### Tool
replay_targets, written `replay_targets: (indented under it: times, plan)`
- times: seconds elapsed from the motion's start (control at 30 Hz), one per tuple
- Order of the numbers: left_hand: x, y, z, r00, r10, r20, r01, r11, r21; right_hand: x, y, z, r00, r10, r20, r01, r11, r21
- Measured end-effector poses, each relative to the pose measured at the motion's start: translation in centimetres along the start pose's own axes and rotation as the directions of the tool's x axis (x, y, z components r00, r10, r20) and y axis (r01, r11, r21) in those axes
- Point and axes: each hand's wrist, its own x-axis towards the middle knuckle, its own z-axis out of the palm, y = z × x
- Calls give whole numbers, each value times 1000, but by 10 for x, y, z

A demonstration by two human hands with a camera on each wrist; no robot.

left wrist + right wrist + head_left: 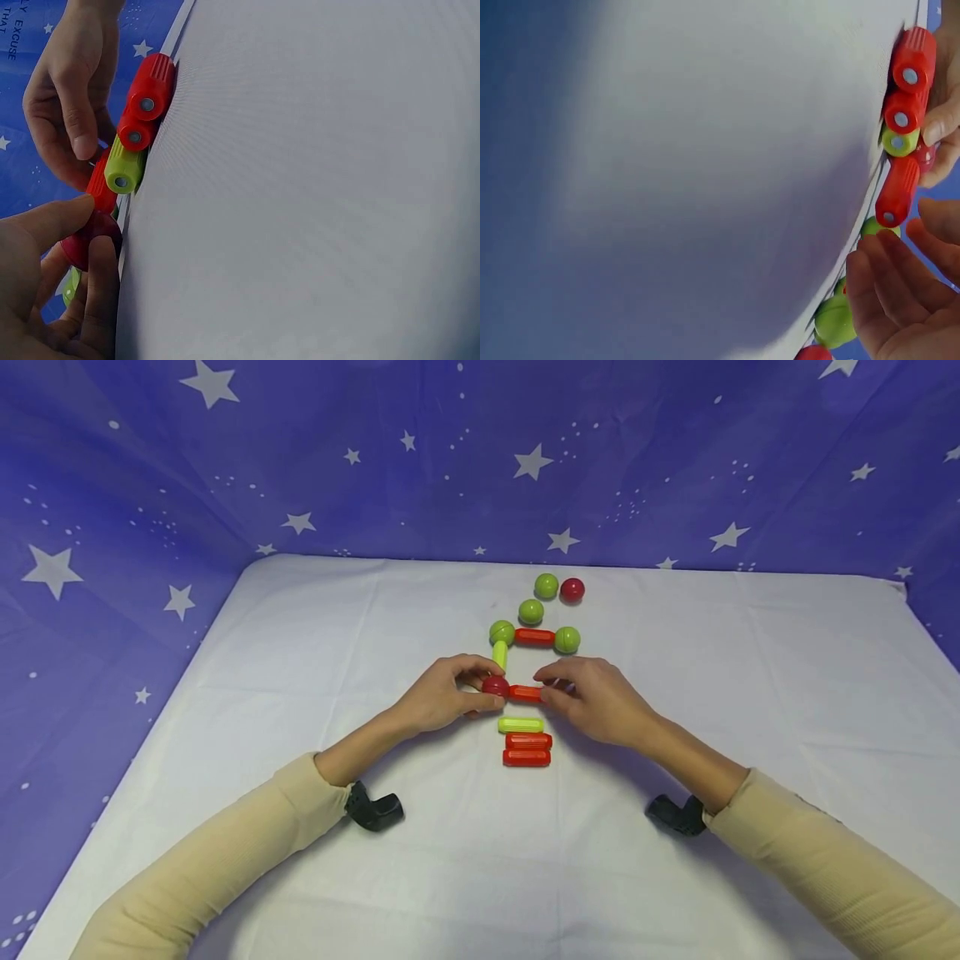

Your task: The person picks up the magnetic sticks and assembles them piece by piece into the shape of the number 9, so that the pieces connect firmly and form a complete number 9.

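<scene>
My left hand pinches a dark red ball between thumb and fingers. A red magnetic rod joins that ball on its right side, and a yellow-green rod runs from it up to a green ball. From there another red rod leads across to a second green ball. Beside the lower red rod's free end is my right hand, its fingers loosely bent. In the right wrist view that rod's metal-tipped end shows bare, apart from the fingers.
Just below the hands lie a loose yellow-green rod and two red rods, side by side. Behind the joined pieces are two loose green balls and a red ball. A white cloth covers the table; a starry blue curtain hangs behind.
</scene>
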Motion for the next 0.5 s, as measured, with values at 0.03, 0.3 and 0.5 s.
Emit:
replay_targets:
  times: [0.03, 0.3, 0.5]
  plan:
    - [0, 0, 0, 1000, -1, 1, 1, 1000, -3, 0, 0, -1, 1000, -1, -18, 1, 1000, 7]
    - [-1, 0, 0, 1000, 13, 7, -13, 1000, -14, 5, 10, -10, 954, -88, -286, 101, 994, 32]
    - [-2, 0, 1, 1000, 21, 7, -21, 1000, -7, 15, 24, -23, 906, -85, -414, 97, 995, 6]
